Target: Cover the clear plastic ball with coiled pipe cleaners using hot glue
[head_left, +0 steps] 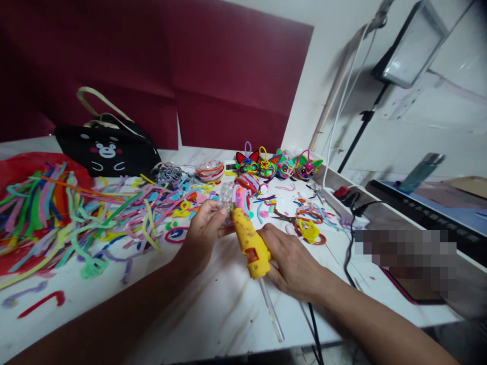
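Note:
My right hand (291,261) is wrapped around a yellow hot glue gun (249,246), its nozzle pointing away from me. A clear glue stick (272,309) sticks out of the gun's back end. My left hand (201,238) pinches a clear plastic piece (227,195), whose exact shape I cannot make out. Pink and pale pipe cleaner strips (243,196) show just beyond the nozzle; whether they are joined to the clear piece is unclear. The nozzle tip is close to my left fingertips and the clear piece.
Loose pipe cleaners (125,218) cover the table's left side. Scissors (291,219) lie to the right, near a yellow pipe cleaner piece (309,230). Several finished cat-face ornaments (285,166) stand at the back. A black bag (108,147), power strip (344,203) and phone (414,284) are around.

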Demonstrator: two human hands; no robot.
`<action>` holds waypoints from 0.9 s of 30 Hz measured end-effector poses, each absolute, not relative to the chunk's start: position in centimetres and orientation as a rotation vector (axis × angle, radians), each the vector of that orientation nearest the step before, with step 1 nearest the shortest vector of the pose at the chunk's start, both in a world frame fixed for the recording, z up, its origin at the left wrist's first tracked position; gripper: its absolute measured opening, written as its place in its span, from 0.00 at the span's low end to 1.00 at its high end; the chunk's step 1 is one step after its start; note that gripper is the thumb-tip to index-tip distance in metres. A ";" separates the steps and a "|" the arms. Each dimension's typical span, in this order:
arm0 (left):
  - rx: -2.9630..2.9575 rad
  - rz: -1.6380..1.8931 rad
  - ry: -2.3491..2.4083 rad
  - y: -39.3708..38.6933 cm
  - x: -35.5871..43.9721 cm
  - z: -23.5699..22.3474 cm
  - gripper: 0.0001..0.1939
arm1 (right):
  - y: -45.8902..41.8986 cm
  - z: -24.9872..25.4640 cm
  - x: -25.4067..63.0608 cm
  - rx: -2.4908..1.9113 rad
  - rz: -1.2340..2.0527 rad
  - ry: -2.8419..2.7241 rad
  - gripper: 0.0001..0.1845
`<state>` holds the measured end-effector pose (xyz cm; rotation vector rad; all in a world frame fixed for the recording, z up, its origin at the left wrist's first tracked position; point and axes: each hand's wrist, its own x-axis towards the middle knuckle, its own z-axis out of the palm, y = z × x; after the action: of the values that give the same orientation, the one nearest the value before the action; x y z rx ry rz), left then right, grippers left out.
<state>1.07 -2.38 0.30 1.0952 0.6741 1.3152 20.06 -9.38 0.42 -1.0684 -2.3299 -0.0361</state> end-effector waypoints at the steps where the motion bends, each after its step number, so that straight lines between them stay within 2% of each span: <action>1: 1.095 1.314 0.681 -2.3 1.0 0.3 0.17 | -9.3 0.5 20.1 -1.067 -0.050 -2.335 0.09; 13: 0.996 1.298 0.821 -1.5 0.9 0.7 0.18 | -9.2 0.8 21.0 -1.119 -0.194 -2.342 0.13; 19: 0.930 1.270 0.869 -1.4 0.8 1.0 0.13 | -8.8 1.8 21.9 -1.344 -0.021 -2.344 0.14; 24: 0.950 1.302 0.927 -1.2 0.6 1.1 0.14 | -8.4 2.3 22.0 -1.650 0.065 -2.456 0.11; 27: 0.978 1.290 0.990 -1.1 0.4 1.2 0.16 | -8.2 1.9 21.8 -1.717 0.087 -2.545 0.13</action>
<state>0.44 -1.09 1.20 0.9776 0.9899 1.2896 21.81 -8.23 1.92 -1.7170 -2.5451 0.0870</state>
